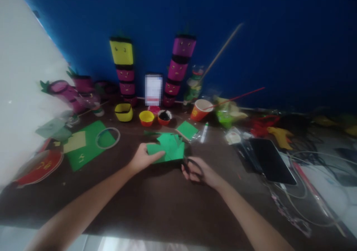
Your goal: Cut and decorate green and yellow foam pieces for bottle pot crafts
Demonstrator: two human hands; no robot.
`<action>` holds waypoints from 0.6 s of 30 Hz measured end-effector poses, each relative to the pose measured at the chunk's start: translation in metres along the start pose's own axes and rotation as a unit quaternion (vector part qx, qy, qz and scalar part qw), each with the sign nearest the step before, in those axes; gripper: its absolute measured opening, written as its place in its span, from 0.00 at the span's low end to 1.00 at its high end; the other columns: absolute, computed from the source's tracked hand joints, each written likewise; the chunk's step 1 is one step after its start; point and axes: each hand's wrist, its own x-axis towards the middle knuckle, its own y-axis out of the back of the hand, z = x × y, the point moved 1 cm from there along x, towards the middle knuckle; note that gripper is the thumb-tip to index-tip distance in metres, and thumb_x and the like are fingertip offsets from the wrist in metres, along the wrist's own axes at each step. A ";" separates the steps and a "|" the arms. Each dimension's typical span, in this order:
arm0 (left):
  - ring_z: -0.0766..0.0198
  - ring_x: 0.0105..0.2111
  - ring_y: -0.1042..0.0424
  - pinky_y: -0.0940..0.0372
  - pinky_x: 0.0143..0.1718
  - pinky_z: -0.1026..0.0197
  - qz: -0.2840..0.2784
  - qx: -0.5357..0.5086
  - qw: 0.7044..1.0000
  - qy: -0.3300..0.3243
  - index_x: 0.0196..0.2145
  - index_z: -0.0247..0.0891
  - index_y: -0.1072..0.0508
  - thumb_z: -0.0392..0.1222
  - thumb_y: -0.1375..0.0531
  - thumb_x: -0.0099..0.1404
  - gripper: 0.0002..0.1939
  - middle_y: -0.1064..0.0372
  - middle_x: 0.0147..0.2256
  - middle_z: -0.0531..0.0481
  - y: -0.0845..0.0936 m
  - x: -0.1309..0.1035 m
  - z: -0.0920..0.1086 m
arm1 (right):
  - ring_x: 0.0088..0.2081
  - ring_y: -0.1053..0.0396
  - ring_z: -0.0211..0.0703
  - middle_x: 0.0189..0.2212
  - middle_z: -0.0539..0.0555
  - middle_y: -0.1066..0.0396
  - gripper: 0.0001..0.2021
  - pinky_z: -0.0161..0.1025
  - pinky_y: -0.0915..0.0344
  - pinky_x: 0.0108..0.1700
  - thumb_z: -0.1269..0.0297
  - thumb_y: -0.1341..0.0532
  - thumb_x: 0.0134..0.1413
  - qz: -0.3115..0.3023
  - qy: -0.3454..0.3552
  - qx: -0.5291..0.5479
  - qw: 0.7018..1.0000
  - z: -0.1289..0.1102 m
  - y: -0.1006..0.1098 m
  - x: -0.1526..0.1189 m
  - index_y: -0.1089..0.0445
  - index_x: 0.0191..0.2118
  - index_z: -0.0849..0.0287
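Observation:
Green paper (170, 147), partly cut into pointed pieces, is raised in front of me over the dark table. My left hand (145, 158) pinches its left side, thumb on top. My right hand (199, 171) is closed around the dark handles of a pair of scissors (195, 166) at the paper's right edge. The blades are blurred against the paper, so I cannot tell how far apart they are. Just behind lies a square stack of green paper (187, 130), with a white-capped marker (204, 132) to its right.
Paint cups in yellow (146, 118) and black (164, 117) stand behind the paper. Beside them is a red paper cup (201, 109) holding a stick. Stacked purple cups with faces (176, 70) lean near the blue wall. At right lie a tablet (272, 161), cables and a yellow glue gun (279, 137).

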 end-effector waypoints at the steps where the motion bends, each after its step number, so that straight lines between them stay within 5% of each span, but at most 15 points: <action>1: 0.69 0.21 0.34 0.39 0.24 0.68 0.001 0.003 1.000 0.000 0.26 0.31 0.26 0.47 0.35 0.50 0.14 0.30 0.22 0.50 0.000 0.000 0.000 | 0.15 0.49 0.27 0.19 0.50 0.35 0.24 0.28 0.57 0.16 0.42 0.43 0.47 -0.002 0.000 0.000 1.000 0.000 0.000 0.000 0.36 0.30 0.63; 18: 0.70 0.20 0.37 0.42 0.21 0.69 0.007 0.015 1.000 0.002 0.23 0.31 0.28 0.48 0.35 0.49 0.14 0.34 0.19 0.53 -0.001 -0.001 0.001 | 0.13 0.52 0.25 0.18 0.49 0.35 0.25 0.28 0.60 0.14 0.40 0.42 0.44 0.018 0.013 -0.021 1.000 -0.008 -0.007 -0.003 0.39 0.28 0.63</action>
